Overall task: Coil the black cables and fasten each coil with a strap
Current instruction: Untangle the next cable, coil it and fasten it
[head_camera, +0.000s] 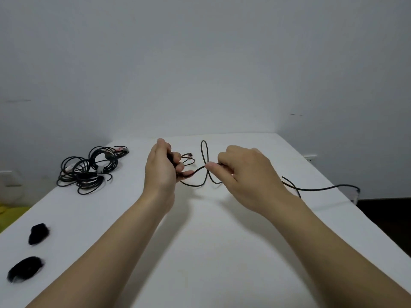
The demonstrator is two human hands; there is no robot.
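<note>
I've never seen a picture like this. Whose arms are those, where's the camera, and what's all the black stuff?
No machine here: these are a person's two bare arms. The camera sits on their head, looking down. The left hand grips small loops of a black cable; the fingers of the right hand pinch the same cable further along, and the rest trails right across the white table. At the back left lies a pile of coiled cables. Front left are two black fuzzy pieces, perhaps straps.
</note>
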